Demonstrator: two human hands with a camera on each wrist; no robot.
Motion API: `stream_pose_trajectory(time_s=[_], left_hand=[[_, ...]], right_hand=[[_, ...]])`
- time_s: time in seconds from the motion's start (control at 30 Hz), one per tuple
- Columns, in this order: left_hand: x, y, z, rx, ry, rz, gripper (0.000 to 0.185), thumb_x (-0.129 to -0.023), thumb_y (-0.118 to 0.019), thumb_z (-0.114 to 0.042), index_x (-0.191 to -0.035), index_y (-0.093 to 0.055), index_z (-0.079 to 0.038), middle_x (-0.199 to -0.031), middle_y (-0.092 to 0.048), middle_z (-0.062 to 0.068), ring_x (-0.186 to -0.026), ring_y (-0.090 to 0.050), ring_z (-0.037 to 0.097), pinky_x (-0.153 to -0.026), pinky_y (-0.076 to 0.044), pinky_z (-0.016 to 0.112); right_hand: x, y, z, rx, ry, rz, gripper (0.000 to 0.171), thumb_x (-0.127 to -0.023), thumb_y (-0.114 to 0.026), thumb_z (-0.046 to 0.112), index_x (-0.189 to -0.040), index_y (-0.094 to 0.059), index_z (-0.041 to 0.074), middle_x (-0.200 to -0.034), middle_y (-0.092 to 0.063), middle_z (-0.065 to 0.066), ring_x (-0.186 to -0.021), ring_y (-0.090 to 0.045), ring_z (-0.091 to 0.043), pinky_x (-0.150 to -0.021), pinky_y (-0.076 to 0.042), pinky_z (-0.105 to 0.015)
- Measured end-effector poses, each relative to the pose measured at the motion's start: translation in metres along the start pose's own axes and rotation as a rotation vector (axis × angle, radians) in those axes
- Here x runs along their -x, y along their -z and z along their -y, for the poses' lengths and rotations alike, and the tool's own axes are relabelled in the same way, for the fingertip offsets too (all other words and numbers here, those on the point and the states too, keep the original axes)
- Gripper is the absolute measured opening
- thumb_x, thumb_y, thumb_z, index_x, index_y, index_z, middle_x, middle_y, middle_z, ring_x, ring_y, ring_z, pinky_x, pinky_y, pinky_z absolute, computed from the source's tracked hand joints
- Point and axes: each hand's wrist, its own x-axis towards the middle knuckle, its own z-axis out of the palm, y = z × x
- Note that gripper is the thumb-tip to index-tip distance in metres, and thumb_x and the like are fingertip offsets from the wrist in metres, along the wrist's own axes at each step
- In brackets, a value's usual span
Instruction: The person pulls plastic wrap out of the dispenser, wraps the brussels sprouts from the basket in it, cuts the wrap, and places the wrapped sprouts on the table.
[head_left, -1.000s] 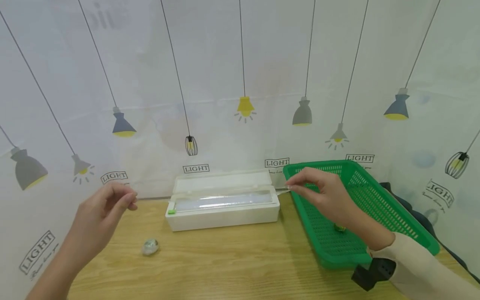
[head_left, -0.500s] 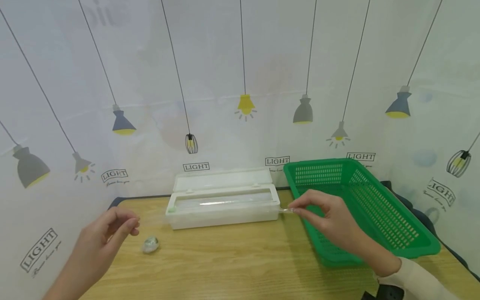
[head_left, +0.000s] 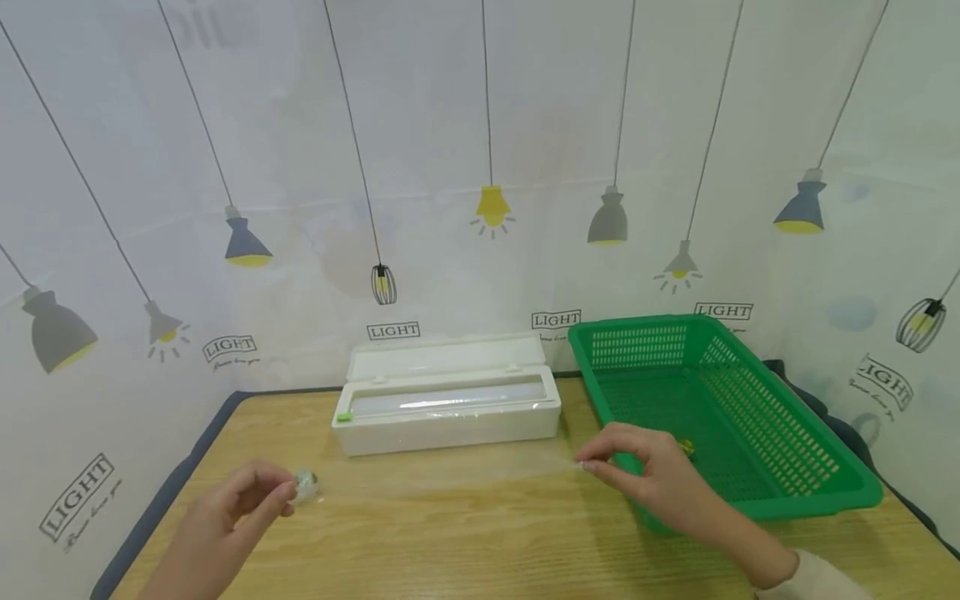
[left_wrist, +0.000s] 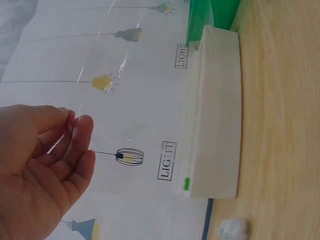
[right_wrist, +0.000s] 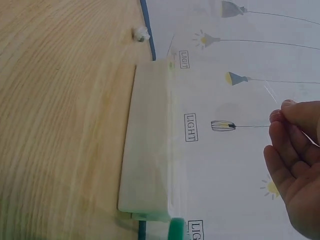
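A white cling film dispenser (head_left: 446, 400) lies open at the back of the wooden table (head_left: 487, 542). A clear sheet of cling film (head_left: 450, 468) stretches out from it, low over the table. My left hand (head_left: 279, 493) pinches the film's left corner between thumb and forefinger, close to a small film-wrapped ball (head_left: 306, 483). My right hand (head_left: 587, 461) pinches the right corner, just in front of the green basket (head_left: 825, 492). The left wrist view shows the pinch (left_wrist: 75, 120), the dispenser (left_wrist: 215, 115) and the ball (left_wrist: 232, 228). In the right wrist view, the pinching fingers (right_wrist: 282, 111) are near the dispenser (right_wrist: 147, 145).
The green mesh basket stands at the right with a small yellow-green item (head_left: 686, 447) inside. A curtain printed with lamps (head_left: 487, 208) hangs behind and to both sides of the table. A dark edge strip (head_left: 161, 508) borders the table's left side.
Both hands have come down and toward me, drawing the film out of the dispenser over the table. The left hand now sits beside the wrapped ball.
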Motion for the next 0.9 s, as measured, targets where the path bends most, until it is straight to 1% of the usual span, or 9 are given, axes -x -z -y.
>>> stream_pose_trajectory(time_s=[0.1,0.2,0.33,0.47,0.57,0.67,0.73,0.8,0.9], left_hand=[[0.005,-0.008,0.009,0.033,0.067,0.021,0.003,-0.090,-0.058,-0.008,-0.092,-0.059,-0.008,-0.078,-0.059,-0.006,-0.068,-0.059,0.007,-0.061,-0.049,0.022],[0.009,-0.016,0.015,0.043,0.163,0.041,0.003,-0.089,-0.059,-0.009,-0.091,-0.060,-0.006,-0.077,-0.059,-0.006,-0.068,-0.059,0.007,-0.063,-0.050,0.022],[0.014,-0.023,0.020,0.050,0.279,0.071,0.004,-0.088,-0.060,-0.009,-0.090,-0.061,-0.006,-0.076,-0.060,-0.004,-0.069,-0.060,0.007,-0.065,-0.049,0.021],[0.019,-0.029,0.027,0.074,0.352,0.116,0.007,-0.088,-0.061,-0.010,-0.091,-0.061,-0.004,-0.077,-0.061,0.000,-0.070,-0.059,0.008,-0.067,-0.049,0.020],[0.023,-0.032,0.036,0.103,0.345,0.178,0.012,-0.088,-0.062,-0.013,-0.093,-0.061,-0.003,-0.080,-0.061,0.002,-0.070,-0.059,0.009,-0.066,-0.050,0.021],[0.026,-0.033,0.046,0.136,0.316,0.262,0.017,-0.088,-0.062,-0.018,-0.093,-0.060,-0.002,-0.085,-0.060,0.004,-0.072,-0.057,0.008,-0.064,-0.050,0.022],[0.028,-0.034,0.052,0.155,0.295,0.316,0.018,-0.088,-0.061,-0.020,-0.093,-0.060,-0.003,-0.088,-0.059,0.004,-0.073,-0.054,0.007,-0.064,-0.049,0.022],[0.030,-0.035,0.057,0.166,0.273,0.370,0.019,-0.088,-0.060,-0.022,-0.092,-0.060,-0.004,-0.090,-0.058,0.003,-0.074,-0.052,0.006,-0.064,-0.048,0.022],[0.034,-0.037,0.065,0.191,0.261,0.441,0.020,-0.088,-0.060,-0.024,-0.090,-0.061,-0.004,-0.088,-0.057,0.003,-0.073,-0.052,0.005,-0.063,-0.047,0.023]], right_hand=[[0.005,-0.004,-0.003,0.009,-0.042,0.018,0.022,-0.082,-0.063,-0.003,-0.095,-0.067,0.015,-0.089,-0.065,0.006,-0.078,-0.060,-0.009,-0.067,-0.051,-0.025],[0.010,-0.009,-0.008,0.000,-0.077,0.025,0.020,-0.083,-0.063,-0.001,-0.094,-0.067,0.015,-0.088,-0.065,0.006,-0.078,-0.060,-0.008,-0.067,-0.051,-0.025],[0.017,-0.014,-0.011,-0.019,-0.111,0.057,0.017,-0.084,-0.063,0.001,-0.094,-0.068,0.013,-0.087,-0.066,0.000,-0.079,-0.060,-0.007,-0.066,-0.052,-0.026],[0.025,-0.019,-0.015,-0.037,-0.139,0.104,0.014,-0.085,-0.063,0.003,-0.094,-0.068,0.011,-0.088,-0.066,-0.001,-0.079,-0.060,-0.008,-0.066,-0.052,-0.026],[0.029,-0.021,-0.019,-0.054,-0.187,0.152,0.010,-0.085,-0.063,0.007,-0.093,-0.068,0.010,-0.088,-0.066,0.001,-0.079,-0.060,-0.007,-0.066,-0.052,-0.026],[0.032,-0.020,-0.023,-0.088,-0.253,0.222,0.009,-0.086,-0.063,0.011,-0.092,-0.069,0.008,-0.088,-0.066,0.002,-0.079,-0.059,-0.006,-0.066,-0.052,-0.027],[0.034,-0.020,-0.025,-0.094,-0.272,0.268,0.008,-0.085,-0.064,0.010,-0.091,-0.069,0.007,-0.087,-0.066,0.003,-0.078,-0.059,-0.005,-0.065,-0.052,-0.026],[0.036,-0.021,-0.027,-0.075,-0.249,0.317,0.007,-0.084,-0.065,0.008,-0.090,-0.069,0.007,-0.086,-0.066,0.004,-0.078,-0.058,-0.003,-0.064,-0.051,-0.025],[0.038,-0.026,-0.028,-0.027,-0.136,0.374,0.008,-0.082,-0.066,0.002,-0.087,-0.069,0.008,-0.084,-0.065,0.005,-0.076,-0.057,-0.002,-0.062,-0.051,-0.022]])
